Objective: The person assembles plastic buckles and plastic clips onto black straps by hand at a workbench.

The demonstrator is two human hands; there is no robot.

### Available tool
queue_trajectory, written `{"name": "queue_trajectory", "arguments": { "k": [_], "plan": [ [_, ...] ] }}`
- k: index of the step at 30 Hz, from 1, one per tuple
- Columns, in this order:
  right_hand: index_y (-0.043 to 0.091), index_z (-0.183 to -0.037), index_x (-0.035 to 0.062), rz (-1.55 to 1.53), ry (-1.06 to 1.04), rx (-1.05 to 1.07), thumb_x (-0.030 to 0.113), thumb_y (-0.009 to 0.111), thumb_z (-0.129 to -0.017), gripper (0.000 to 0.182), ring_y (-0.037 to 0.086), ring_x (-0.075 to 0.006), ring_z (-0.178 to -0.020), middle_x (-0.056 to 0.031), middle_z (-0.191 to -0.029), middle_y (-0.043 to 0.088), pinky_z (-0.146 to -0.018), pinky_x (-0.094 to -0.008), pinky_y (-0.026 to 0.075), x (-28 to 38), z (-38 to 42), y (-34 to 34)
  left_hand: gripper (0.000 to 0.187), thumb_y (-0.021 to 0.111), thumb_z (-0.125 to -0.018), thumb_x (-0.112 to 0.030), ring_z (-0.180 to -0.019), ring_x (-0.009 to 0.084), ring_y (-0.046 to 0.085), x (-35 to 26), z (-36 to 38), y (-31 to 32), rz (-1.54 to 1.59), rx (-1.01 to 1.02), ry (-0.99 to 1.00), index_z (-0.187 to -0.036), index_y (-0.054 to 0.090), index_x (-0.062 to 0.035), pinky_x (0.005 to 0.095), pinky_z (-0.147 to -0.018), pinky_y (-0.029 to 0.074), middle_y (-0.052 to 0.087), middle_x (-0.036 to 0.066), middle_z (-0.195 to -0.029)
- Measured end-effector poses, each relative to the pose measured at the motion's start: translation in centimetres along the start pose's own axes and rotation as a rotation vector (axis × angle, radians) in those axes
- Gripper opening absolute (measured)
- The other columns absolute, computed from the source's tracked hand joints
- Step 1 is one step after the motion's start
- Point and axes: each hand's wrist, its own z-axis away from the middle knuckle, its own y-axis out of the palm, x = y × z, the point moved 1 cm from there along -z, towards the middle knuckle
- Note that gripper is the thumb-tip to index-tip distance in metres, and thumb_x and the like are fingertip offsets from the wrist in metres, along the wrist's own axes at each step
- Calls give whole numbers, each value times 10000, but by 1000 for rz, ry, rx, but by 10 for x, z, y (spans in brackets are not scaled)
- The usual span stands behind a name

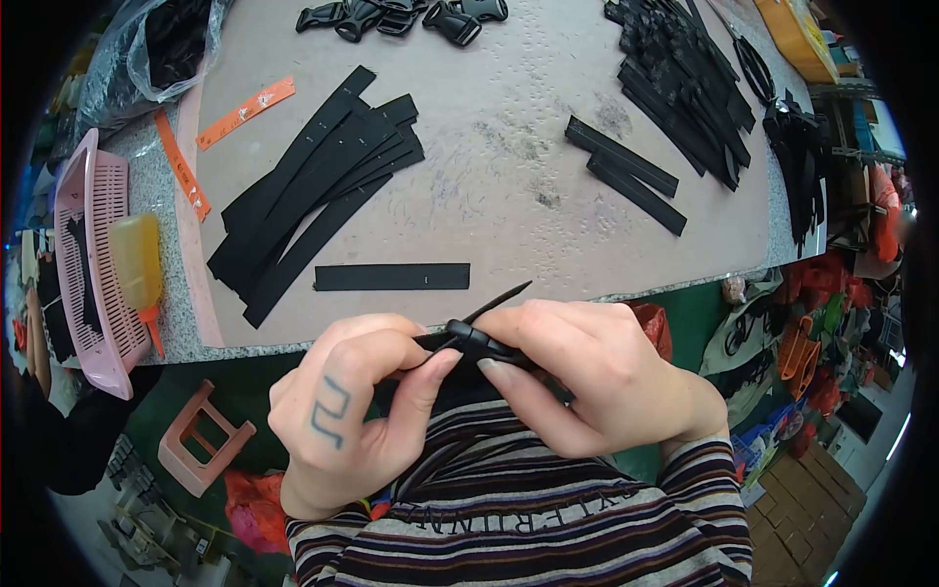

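Note:
Just beyond the table's front edge, both hands meet at a black plastic buckle (473,338) with black webbing through it. My left hand (357,396) pinches the webbing at the buckle's left side between thumb and forefinger. My right hand (587,377) grips the buckle's right part, and a strap end points up between the hands. Nearest on the table lies a single black strip (391,277). Behind it to the left is a fanned pile of black strips (323,181). Two more black strips (626,176) lie right of centre.
Black buckles (455,23) lie at the back. A heap of black straps (685,93) and scissors (753,70) are at the right. On the left are orange strips (245,112), a pink basket (122,254), a yellow bottle (137,259) and a plastic bag (122,83). A pink stool (201,440) stands below.

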Motion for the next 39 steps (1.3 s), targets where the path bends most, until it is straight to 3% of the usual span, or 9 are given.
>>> {"name": "queue_trajectory", "arguments": {
  "k": [16, 22, 27, 30, 33, 34, 36, 37, 39],
  "plan": [
    [600, -1085, -43, 161, -54, 27, 90, 740, -841, 311, 659, -310, -690, -144, -838, 630, -593, -379, 531, 0, 6, 10, 273, 863, -731, -33, -603, 172, 626, -3, -6, -7, -23, 196, -68, -855, 622, -2, 286, -510, 499, 638, 99, -831],
    [618, -1074, -27, -117, 83, 10, 72, 727, -866, 254, 674, -317, -677, -155, -823, 664, -568, -366, 532, -7, 3, -1, 348, 872, -751, -61, -724, 163, 692, -11, 1, 6, 419, -64, -337, -1007, 647, 12, 272, -613, 566, 670, 115, -856],
    [623, -1073, -21, -65, 42, -33, 71, 716, -877, 236, 669, -323, -662, -154, -804, 661, -557, -371, 528, -9, 4, 2, 322, 811, -764, 52, -704, 189, 703, 3, 2, -2, 48, 20, 51, -1055, 675, 26, 270, -617, 575, 702, 130, -855],
    [625, -1070, -19, -27, 15, -51, 76, 714, -880, 231, 669, -322, -663, -154, -799, 660, -555, -368, 524, -7, 3, 5, 342, 817, -762, 48, -706, 179, 698, 2, 2, 4, 23, 26, 22, -1074, 678, 27, 266, -629, 571, 703, 126, -872],
    [638, -1051, -15, -155, 82, -26, 75, 701, -895, 191, 664, -290, -647, -142, -778, 658, -550, -348, 509, -6, 2, -1, 400, 840, -784, -26, -723, 155, 679, 8, 2, 0, 288, 106, -89, -1137, 662, 28, 249, -635, 555, 690, 109, -907],
    [644, -1042, -14, -251, 127, 4, 75, 694, -902, 173, 657, -266, -633, -133, -768, 655, -543, -336, 497, -6, 2, -6, 421, 739, -928, -253, -824, 143, 662, 14, 8, -1, 447, 102, -178, -1225, 630, 25, 250, -723, 541, 648, 128, -1055],
    [654, -1023, -12, -404, 204, 74, 78, 680, -914, 143, 633, -216, -610, -115, -751, 647, -533, -309, 466, -7, 2, -12, 536, 528, -1027, -446, -1002, 154, 612, 28, 3, 0, 634, 110, -361, -1283, 604, 19, 286, -857, 493, 581, 148, -1194],
    [658, -1014, -11, -460, 234, 113, 81, 672, -920, 132, 614, -189, -600, -105, -743, 643, -529, -296, 448, -8, 2, -14, 609, 380, -1059, -492, -1115, 166, 542, 34, -3, 3, 495, 248, -299, -1320, 587, 18, 322, -944, 427, 536, 154, -1270],
    [662, -1003, -9, -531, 248, 136, 89, 663, -928, 124, 579, -150, -585, -88, -734, 635, -523, -277, 418, -8, 1, -14, 452, 468, -1054, -388, -1074, 166, 518, 37, -9, 12, 555, 368, -222, -1201, 605, 17, 326, -928, 413, 559, 126, -1203]
  ]
}}
